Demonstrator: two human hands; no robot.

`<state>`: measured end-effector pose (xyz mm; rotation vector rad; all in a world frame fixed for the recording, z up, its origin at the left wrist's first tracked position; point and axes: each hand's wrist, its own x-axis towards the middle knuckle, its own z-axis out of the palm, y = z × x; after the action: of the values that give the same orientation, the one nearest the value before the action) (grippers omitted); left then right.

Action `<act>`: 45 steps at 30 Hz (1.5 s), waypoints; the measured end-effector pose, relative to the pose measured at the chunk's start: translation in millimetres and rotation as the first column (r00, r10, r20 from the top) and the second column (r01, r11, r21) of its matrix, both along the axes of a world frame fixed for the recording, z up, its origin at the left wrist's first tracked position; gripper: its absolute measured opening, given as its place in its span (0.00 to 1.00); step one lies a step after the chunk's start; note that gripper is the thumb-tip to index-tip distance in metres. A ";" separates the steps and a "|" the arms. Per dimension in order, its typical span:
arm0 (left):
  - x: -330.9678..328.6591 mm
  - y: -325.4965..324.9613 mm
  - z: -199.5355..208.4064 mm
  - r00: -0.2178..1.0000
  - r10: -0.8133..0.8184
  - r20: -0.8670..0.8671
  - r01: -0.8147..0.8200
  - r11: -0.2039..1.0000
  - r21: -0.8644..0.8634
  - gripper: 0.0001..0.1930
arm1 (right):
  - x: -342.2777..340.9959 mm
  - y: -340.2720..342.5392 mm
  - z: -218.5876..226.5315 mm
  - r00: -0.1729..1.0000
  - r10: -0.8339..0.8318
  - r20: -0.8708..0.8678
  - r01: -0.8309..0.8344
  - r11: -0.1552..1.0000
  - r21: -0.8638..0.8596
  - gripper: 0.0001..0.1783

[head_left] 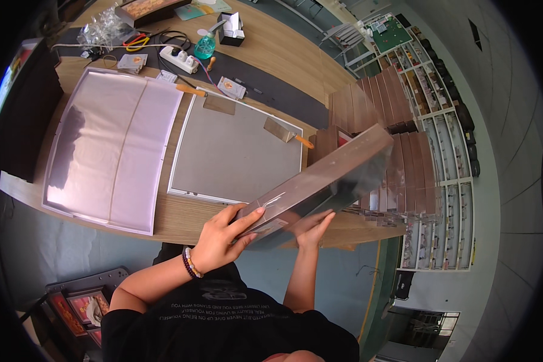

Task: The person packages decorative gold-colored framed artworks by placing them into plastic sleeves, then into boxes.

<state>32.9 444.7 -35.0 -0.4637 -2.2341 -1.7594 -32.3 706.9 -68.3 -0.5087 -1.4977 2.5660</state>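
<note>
A shallow, box-like frame (320, 176) with brownish sides and a glossy clear face is held up at a slant before me. Closed on its lower left end is my left hand (223, 238), thumb and fingers along the brown side; a bead bracelet circles that wrist. My right hand (312, 234) lies flat against the lower side, fingers stretched out, partly seen through the clear face. Beyond the frame, a grey board with a white rim (235, 151) rests on the table, bearing two wooden-handled scrapers, one at its top left (219, 104) and another scraper (279, 130) at its right.
At left lies a white tray of clear film sheets (111, 151), near a black monitor (24, 114). Stacks of brown boxes (404, 175) stand at the right. Behind are a power strip (179, 60), a green spray bottle (204, 47) and yellow-handled pliers (137, 42).
</note>
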 end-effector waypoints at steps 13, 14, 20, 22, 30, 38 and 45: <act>39.3 44.4 -122.8 0.645 -0.701 0.304 -0.375 0.056 0.925 0.28 | 12.0 -59.8 84.8 0.882 0.470 0.032 -0.207 0.324 0.923 0.37; 38.8 47.1 -131.1 0.650 -0.695 0.308 -0.384 0.049 0.922 0.28 | 5.8 -80.4 89.4 0.855 0.518 -0.005 -0.129 0.223 0.966 0.37; 27.7 58.6 -159.1 0.603 -0.767 0.220 -0.485 -0.132 0.865 0.24 | -8.2 -134.2 104.5 0.832 0.414 0.370 -0.399 -0.018 0.917 0.36; 27.2 64.4 -171.5 0.508 -0.841 0.189 -0.505 -0.113 0.856 0.24 | -9.3 -137.2 97.7 0.835 0.458 0.305 -0.281 -0.122 0.952 0.37; 2.6 55.6 -155.3 0.425 -0.873 0.240 -0.474 0.012 0.881 0.29 | -33.9 -142.4 99.2 0.832 0.445 0.331 -0.301 -0.139 0.943 0.37; 9.4 60.0 -155.2 0.475 -0.846 0.241 -0.427 0.018 0.904 0.32 | -29.1 -143.4 100.2 0.840 0.418 0.345 -0.326 -0.119 0.938 0.37; 47.5 40.1 -160.5 0.441 -0.828 0.346 -0.418 0.151 0.896 0.31 | 10.2 -124.7 94.2 0.809 0.518 0.277 -0.346 0.040 0.937 0.37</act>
<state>80.4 484.8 -195.5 0.6127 -0.3866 -3.7152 -22.0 582.2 25.9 0.4161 -3.0688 1.0906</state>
